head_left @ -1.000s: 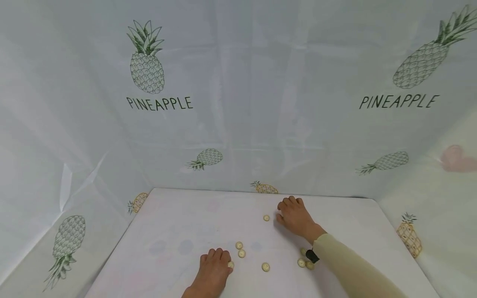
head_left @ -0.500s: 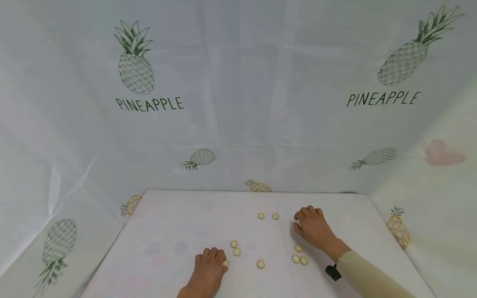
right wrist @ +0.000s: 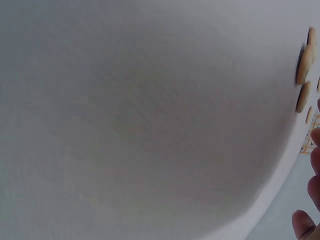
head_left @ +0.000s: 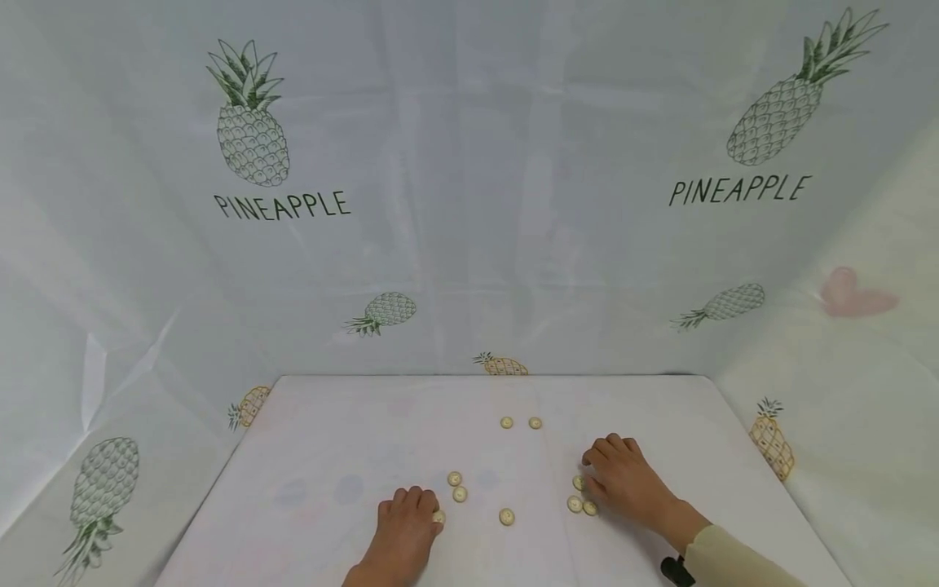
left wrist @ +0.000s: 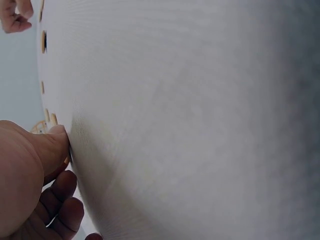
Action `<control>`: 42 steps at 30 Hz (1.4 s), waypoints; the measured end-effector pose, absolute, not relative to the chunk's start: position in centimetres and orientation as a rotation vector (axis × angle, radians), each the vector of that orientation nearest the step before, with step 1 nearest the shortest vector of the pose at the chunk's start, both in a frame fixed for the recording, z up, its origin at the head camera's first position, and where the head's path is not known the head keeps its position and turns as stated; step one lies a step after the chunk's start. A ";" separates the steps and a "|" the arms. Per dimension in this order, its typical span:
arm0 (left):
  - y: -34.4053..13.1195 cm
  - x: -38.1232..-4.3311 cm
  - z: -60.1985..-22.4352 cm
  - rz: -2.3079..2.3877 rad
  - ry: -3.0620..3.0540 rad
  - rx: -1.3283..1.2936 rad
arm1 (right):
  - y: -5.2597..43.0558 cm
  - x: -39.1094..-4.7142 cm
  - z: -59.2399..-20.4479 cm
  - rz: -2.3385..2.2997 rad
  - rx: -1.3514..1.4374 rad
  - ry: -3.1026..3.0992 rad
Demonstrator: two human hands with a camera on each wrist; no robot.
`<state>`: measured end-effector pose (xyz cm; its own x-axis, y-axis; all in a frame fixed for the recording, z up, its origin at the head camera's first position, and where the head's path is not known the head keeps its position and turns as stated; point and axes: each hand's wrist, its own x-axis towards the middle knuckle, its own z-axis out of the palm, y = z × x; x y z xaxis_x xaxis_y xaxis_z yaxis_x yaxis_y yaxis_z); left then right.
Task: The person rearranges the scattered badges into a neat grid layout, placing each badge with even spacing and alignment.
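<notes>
Small round wooden pieces with marks on top lie on the white table. My left hand [head_left: 402, 530], at the front, holds one wooden piece [head_left: 438, 517] between thumb and fingers. In the left wrist view the thumb [left wrist: 57, 145] presses down at the table surface and mostly hides that piece. My right hand [head_left: 627, 481] is beside a cluster of three pieces, its thumb next to the rearmost piece [head_left: 579, 483]; touching or apart I cannot tell. Its fingers are loosely bent and hold nothing visible. In the right wrist view, fingertips [right wrist: 314, 187] show at the edge, near the pieces [right wrist: 303, 96].
Two pieces stand apart at the back, one at left [head_left: 507, 422] and one at right [head_left: 535, 423]. A touching pair [head_left: 459, 494] lies right of my left hand. A single piece [head_left: 507, 517] sits mid-front. White pineapple-print sheeting [head_left: 469, 244] walls the table's back and sides.
My right hand has come back from the table's rear to the right-hand cluster. A second piece now shows at the back where the hand was. The left hand stays put; the view shifts slightly.
</notes>
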<state>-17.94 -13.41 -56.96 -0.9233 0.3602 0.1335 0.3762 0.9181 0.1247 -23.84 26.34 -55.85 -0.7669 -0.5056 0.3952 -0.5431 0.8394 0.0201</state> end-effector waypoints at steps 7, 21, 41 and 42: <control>-13.2 -17.9 -56.8 -0.224 -2.977 -0.556 | 26.0 -23.6 -56.4 0.175 0.892 -2.598; -13.3 -17.5 -56.9 -0.091 -2.873 -0.599 | 26.0 -23.5 -56.5 0.098 0.799 -2.632; -13.6 -17.5 -57.3 -0.145 -2.900 -0.573 | 26.3 -23.5 -56.7 0.170 0.862 -2.642; -13.6 -17.5 -57.3 -0.149 -2.900 -0.573 | 26.3 -23.6 -56.8 0.162 0.859 -2.639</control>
<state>-17.53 -13.61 -57.34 -0.9092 0.3673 0.1964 0.3855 0.9206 0.0628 -23.57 26.29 -56.77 -0.7504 -0.5471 0.3709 -0.5883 0.8086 0.0024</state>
